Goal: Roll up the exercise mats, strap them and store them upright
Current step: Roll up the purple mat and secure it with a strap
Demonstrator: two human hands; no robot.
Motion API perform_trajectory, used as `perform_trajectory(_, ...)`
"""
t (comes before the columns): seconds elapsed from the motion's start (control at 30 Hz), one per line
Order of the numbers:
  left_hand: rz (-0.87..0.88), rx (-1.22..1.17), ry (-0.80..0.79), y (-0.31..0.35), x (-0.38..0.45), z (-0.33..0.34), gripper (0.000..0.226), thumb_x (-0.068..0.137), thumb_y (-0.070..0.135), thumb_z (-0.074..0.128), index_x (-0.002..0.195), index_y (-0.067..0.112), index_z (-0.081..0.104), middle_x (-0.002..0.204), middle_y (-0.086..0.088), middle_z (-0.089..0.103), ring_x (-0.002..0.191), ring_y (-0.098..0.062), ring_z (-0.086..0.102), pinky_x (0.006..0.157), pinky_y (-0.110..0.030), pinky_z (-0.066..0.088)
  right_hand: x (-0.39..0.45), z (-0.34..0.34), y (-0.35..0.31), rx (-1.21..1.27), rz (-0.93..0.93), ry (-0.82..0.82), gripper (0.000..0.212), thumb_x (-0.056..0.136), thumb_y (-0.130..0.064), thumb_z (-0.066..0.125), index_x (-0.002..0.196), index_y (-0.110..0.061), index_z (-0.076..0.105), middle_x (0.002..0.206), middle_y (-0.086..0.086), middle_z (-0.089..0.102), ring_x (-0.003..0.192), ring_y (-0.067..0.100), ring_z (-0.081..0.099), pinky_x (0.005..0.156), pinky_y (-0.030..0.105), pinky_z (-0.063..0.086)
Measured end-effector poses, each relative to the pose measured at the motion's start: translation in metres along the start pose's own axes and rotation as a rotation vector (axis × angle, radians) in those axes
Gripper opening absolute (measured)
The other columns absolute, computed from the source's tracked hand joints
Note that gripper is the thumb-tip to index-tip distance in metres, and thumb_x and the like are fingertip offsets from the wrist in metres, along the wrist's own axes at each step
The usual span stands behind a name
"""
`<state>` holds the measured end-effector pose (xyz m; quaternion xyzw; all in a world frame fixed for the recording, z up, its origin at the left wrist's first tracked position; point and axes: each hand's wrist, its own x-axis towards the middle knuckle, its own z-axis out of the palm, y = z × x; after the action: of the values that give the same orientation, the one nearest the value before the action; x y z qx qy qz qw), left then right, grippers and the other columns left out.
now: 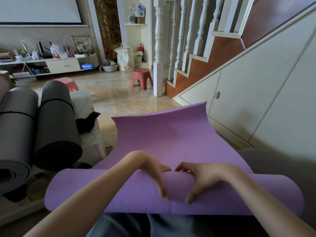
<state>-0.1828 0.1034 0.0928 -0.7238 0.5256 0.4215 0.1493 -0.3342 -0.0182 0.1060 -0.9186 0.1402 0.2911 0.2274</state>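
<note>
The left hand point(154, 173) and right hand point(202, 177) sit side by side at the middle of the purple mat point(171, 139), fingers curled over the top of its rolled part and thumbs pressed down its near face, both gripping the roll. The roll lies across the person's lap; the unrolled length runs forward, its far edge curling up above the tiled floor point(112, 94). Left of it, two strapped grey rolled mats point(56, 117) lie together. A red stool point(141, 78) stands well apart by the staircase point(213, 53).

both hands, left hand point(156, 170) and right hand point(203, 175), grip the half-rolled purple mat point(171, 134).
</note>
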Motion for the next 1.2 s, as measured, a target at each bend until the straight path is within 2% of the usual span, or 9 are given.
perform_trajectory(0.2,-0.030,-0.202,0.061,-0.017,0.012,0.002,0.090,0.060,0.060,0.079,0.133,0.038,0.032,0.134,0.006,0.043,0.121,-0.021,0.046,0.106,-0.044,0.037,0.006,-0.004,0.015,0.005,0.020,0.165,0.085,0.041,-0.076,0.071,0.118,-0.056,0.041,0.127,-0.028,0.046,0.114,0.006,0.051,0.098,0.037,0.045)
perform_trajectory(0.3,0.055,-0.396,0.133,-0.029,0.013,0.007,0.081,0.057,0.059,0.079,0.124,0.036,0.041,0.124,0.009,0.051,0.112,-0.014,0.054,0.097,-0.033,0.045,0.011,-0.011,0.019,0.014,0.012,0.181,0.070,0.059,-0.071,0.071,0.122,-0.052,0.047,0.121,-0.026,0.051,0.110,0.005,0.053,0.099,0.036,0.044)
perform_trajectory(0.43,0.158,-0.623,0.184,-0.040,0.016,0.012,0.067,0.059,0.049,0.081,0.118,0.034,0.051,0.116,0.011,0.056,0.104,-0.008,0.059,0.091,-0.029,0.051,0.022,-0.012,0.023,0.052,0.020,0.182,0.066,0.074,-0.069,0.063,0.134,-0.049,0.044,0.139,-0.020,0.048,0.123,0.008,0.048,0.107,0.038,0.038)
perform_trajectory(0.6,0.210,-0.703,0.289,-0.040,0.018,0.010,0.051,0.073,0.034,0.080,0.118,0.030,0.054,0.108,0.014,0.054,0.096,-0.002,0.054,0.082,-0.018,0.046,0.023,0.001,0.019,-0.141,0.061,0.313,0.048,0.093,-0.067,0.027,0.138,-0.051,0.037,0.146,-0.018,0.042,0.129,0.016,0.046,0.106,0.041,0.032)
perform_trajectory(0.77,0.227,-0.524,0.468,-0.038,0.023,0.018,0.052,0.068,0.051,0.074,0.114,0.035,0.056,0.114,0.011,0.055,0.106,-0.013,0.053,0.094,-0.032,0.045,0.028,0.019,0.017,-0.271,0.071,0.575,0.068,0.087,-0.067,0.002,0.120,-0.039,0.054,0.123,-0.009,0.063,0.113,0.020,0.057,0.086,0.035,0.039)
perform_trajectory(0.87,0.207,-0.445,0.528,-0.036,0.021,0.014,0.054,0.073,0.059,0.068,0.117,0.029,0.058,0.113,0.008,0.057,0.103,-0.014,0.054,0.095,-0.036,0.045,0.034,0.006,0.018,-0.176,0.116,0.487,0.050,0.100,-0.055,0.017,0.123,-0.037,0.056,0.126,-0.003,0.062,0.116,0.025,0.055,0.088,0.036,0.041)
perform_trajectory(1.0,0.006,-0.083,0.674,-0.031,0.019,0.005,0.048,0.090,0.065,0.043,0.106,0.024,0.062,0.106,0.004,0.061,0.095,-0.018,0.055,0.080,-0.034,0.047,0.052,-0.012,0.022,-0.097,0.181,0.331,0.053,0.101,-0.053,0.018,0.128,-0.029,0.057,0.138,0.004,0.054,0.125,0.027,0.049,0.097,0.037,0.038)
perform_trajectory(1.1,-0.115,0.018,0.836,-0.016,0.020,0.005,0.040,0.101,0.049,0.033,0.093,0.017,0.057,0.105,-0.005,0.064,0.094,-0.028,0.058,0.068,-0.032,0.038,0.072,-0.025,0.033,-0.038,0.201,0.214,0.054,0.102,-0.053,0.019,0.135,-0.027,0.052,0.146,0.003,0.046,0.130,0.026,0.044,0.102,0.038,0.033)
perform_trajectory(1.2,-0.184,0.066,0.863,-0.007,0.022,0.022,0.054,0.097,0.061,0.029,0.112,0.015,0.054,0.115,-0.009,0.061,0.105,-0.032,0.057,0.079,-0.035,0.038,0.090,-0.032,0.042,0.062,0.184,0.164,0.056,0.101,-0.052,0.026,0.138,-0.017,0.050,0.149,0.007,0.043,0.134,0.025,0.041,0.111,0.038,0.029)
